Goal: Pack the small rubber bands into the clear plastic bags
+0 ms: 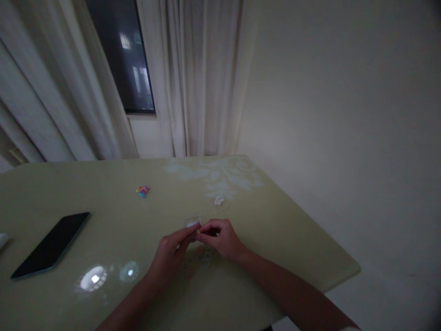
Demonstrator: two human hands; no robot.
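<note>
My left hand and my right hand meet over the table, fingertips pinched together. Between them shows a tiny yellowish piece, too small to name and mostly covered by the fingers. Just beyond the fingertips lies a small clear plastic box with something pale in it. Below the hands, several small thin rings, pale and orange-tinted, are scattered on the tabletop. Farther off, little white pieces rest on a clear, flat piece of plastic.
A heap of tiny multicoloured pieces lies left of centre on the glossy table. At the left is a dark tablet, with a white object at the frame edge. Curtains and a wall border the table.
</note>
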